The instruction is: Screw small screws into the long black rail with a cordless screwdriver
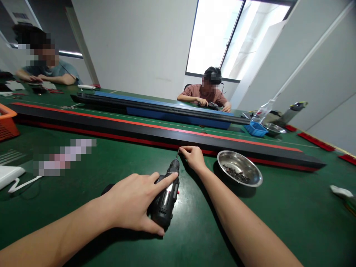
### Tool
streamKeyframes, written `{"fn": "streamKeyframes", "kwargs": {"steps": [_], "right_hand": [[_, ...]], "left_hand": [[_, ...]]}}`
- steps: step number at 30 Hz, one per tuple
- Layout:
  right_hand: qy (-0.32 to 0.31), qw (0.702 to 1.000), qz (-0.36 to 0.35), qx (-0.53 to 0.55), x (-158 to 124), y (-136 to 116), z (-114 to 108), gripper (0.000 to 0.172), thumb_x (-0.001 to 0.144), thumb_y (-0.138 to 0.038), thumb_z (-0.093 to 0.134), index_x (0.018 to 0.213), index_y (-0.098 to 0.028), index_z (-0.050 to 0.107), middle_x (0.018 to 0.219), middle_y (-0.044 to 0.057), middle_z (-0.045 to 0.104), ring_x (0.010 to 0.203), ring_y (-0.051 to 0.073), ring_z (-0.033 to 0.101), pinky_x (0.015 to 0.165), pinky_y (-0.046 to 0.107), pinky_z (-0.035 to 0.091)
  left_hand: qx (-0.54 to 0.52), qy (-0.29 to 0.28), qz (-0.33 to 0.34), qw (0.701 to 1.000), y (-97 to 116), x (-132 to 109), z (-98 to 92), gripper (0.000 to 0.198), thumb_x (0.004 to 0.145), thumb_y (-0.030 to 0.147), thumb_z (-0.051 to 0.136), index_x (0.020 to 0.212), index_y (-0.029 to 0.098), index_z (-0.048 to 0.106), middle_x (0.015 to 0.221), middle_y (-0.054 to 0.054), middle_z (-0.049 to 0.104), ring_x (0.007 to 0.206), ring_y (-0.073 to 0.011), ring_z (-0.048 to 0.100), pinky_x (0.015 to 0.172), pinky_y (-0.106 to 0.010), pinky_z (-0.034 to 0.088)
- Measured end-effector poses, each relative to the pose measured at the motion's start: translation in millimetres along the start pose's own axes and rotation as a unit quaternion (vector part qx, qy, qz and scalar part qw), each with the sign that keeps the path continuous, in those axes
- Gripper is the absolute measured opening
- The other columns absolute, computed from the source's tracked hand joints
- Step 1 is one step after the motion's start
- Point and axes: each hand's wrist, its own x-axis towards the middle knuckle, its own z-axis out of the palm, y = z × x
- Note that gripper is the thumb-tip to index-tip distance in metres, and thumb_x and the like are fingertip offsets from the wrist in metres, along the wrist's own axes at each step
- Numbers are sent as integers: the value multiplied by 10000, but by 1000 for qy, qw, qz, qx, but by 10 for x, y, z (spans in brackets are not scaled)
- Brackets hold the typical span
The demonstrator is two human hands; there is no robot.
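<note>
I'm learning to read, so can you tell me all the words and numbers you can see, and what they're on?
No text here is clear enough to read.
Power drill: tiny pale marks around its collar, too small to read.
Pale panel, top left: a dark patch that may be writing, too blurred.

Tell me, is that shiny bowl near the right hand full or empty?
Neither, only partly filled: the metal bowl has small dark pieces across its bottom, with bare metal showing around them.
</note>
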Motion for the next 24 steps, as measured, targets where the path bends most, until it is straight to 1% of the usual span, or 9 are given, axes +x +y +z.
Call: {"fn": "streamKeyframes", "kwargs": {"steps": [7,11,17,19,24], "right_hand": [[-3,1000,-3,-22,-56,-49,-16,229,942,-390,679,1017,-254,847,1031,68,823,982,279,767,863,359,579],[1,1000,-11,-26,-79,-70,-27,212,939,-374,684,1022,-263,845,1059,55,821,1030,280,762,931,372,569],[-13,999,-30,-26,-96,-72,-66,205,940,-338,683,1047,-258,839,1096,47,816,1067,264,753,1006,377,547],[-17,999,-36,-19,-93,-67,-76,198,936,-324,685,1039,-250,837,1082,45,818,1043,255,757,988,370,555],[-22,999,-33,5,-65,-54,-78,187,914,-312,707,1028,-228,830,1048,56,819,957,236,762,888,348,586]], "left_hand": [[-18,-10,-11,1000,20,-8,9,1338,598,804,776,1660,416,59,1324,-137,647,1027,-413,722,874,-573,593],[-25,-13,-12,1000,31,-21,16,1330,603,790,788,1659,425,67,1345,-136,634,1065,-418,713,896,-582,587],[-33,-7,-14,999,26,-11,22,1333,587,778,805,1659,420,99,1254,-96,656,996,-393,727,875,-570,598],[-33,-1,-10,999,21,-3,22,1328,588,789,795,1660,421,102,1245,-89,658,992,-392,726,872,-575,598],[-22,6,-7,1000,9,2,19,1310,612,818,752,1665,414,87,1246,-87,660,966,-397,727,858,-593,596]]}}
